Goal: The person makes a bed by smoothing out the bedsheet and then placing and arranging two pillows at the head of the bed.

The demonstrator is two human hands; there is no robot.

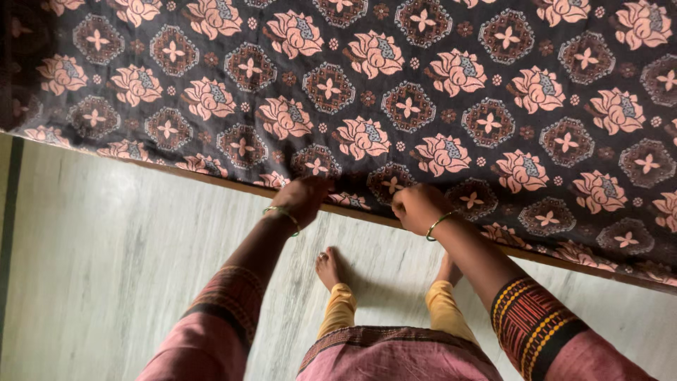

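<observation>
Nearest the camera is the person's pink garment with patterned sleeve bands, and below it two bare feet on the pale streaked floor. Both arms reach forward to the near edge of a dark cloth printed with pink flowers and octagonal medallions. The left hand lies curled over the hem, its fingers tucked under or into the fabric, so I cannot tell whether they pinch it. The right hand, just beside it, has its fingers pressed together in a closed grip on the same edge. The cloth spreads away beyond the fingertips, filling the upper view. A bangle circles each wrist.
</observation>
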